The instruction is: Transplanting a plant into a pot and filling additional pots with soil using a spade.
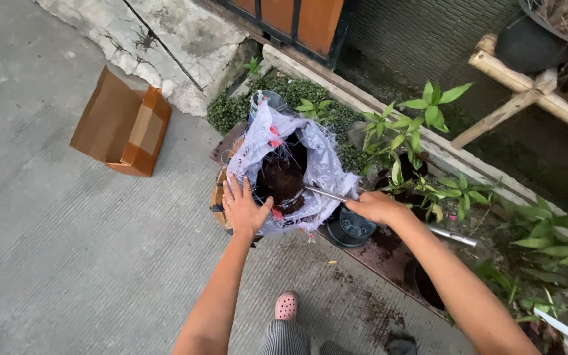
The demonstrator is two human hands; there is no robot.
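Now left hand presses flat on the soil sack; right hand seemingly grips a trowel inside.

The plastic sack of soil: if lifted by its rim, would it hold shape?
Probably not: the plastic sack looks thin and crumpled, so likely floppy. The dark soil inside suggests it is heavy. The left hand presses its edge open.

My soil sack: clear plastic, crumpled, upright on pavement, mouth open, dark soil inside. My metal trowel: slanted, blade inside sack mouth.
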